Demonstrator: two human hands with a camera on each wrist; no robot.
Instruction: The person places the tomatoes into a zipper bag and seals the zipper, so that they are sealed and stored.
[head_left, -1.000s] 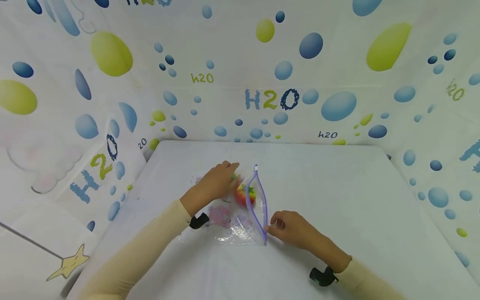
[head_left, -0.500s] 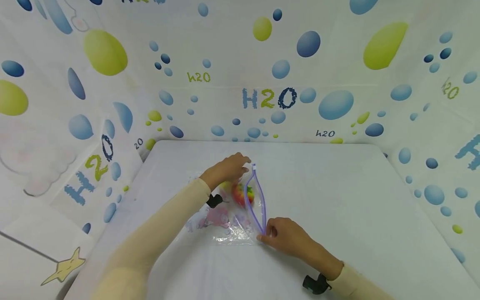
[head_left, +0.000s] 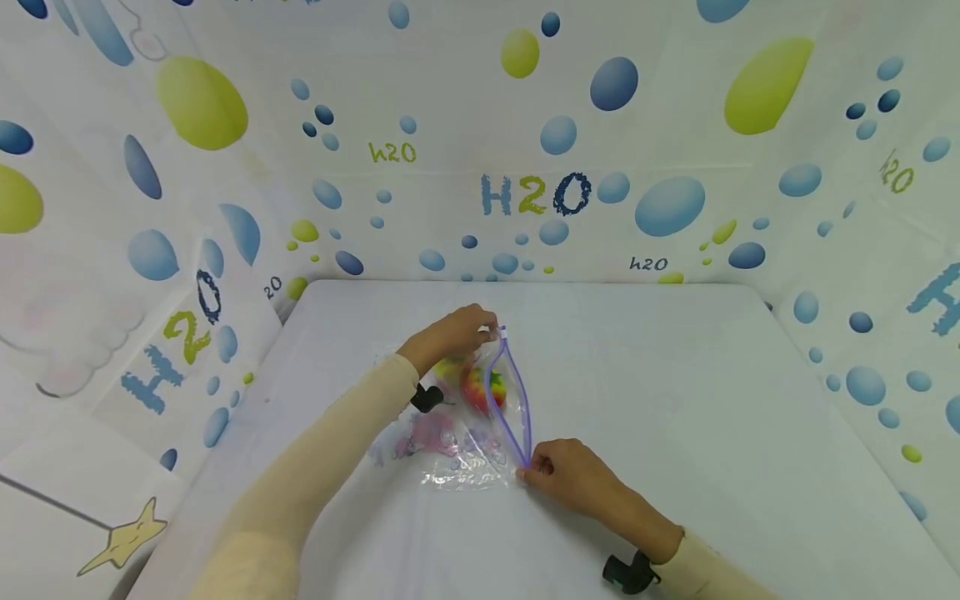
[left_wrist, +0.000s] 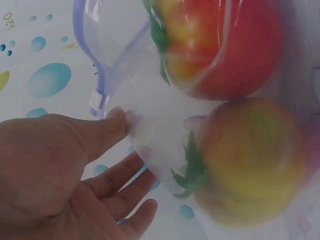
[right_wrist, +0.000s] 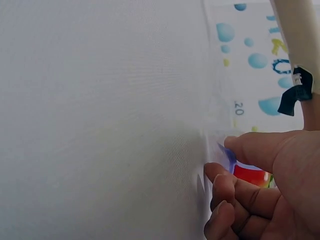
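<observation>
A clear zip bag (head_left: pixel 468 475) with a purple zip edge lies on the table, its mouth parted and facing right. Inside are a red tomato-like fruit (left_wrist: pixel 240 55) with green leaves and a yellowish one (left_wrist: pixel 255 160) beside it. At the far corner, my left hand (head_left: pixel 453 333) pinches the bag's edge between thumb and forefinger, just by the white slider (left_wrist: pixel 96 100); its other fingers are spread loosely. My right hand (head_left: pixel 573 475) pinches the near end of the purple zip (right_wrist: pixel 231 156) between thumb and forefinger, the remaining fingers curled in.
The white table (head_left: pixel 675 367) extends around the bag. A white sheet (head_left: pixel 420 75) printed with blue and green drops hangs behind it and along both sides. Pink printed figures (head_left: pixel 431 433) show on the bag's left part.
My left hand has moved from over the fruit to the bag's far corner and taken hold there. My right hand has shifted slightly toward me and left, onto the near zip end.
</observation>
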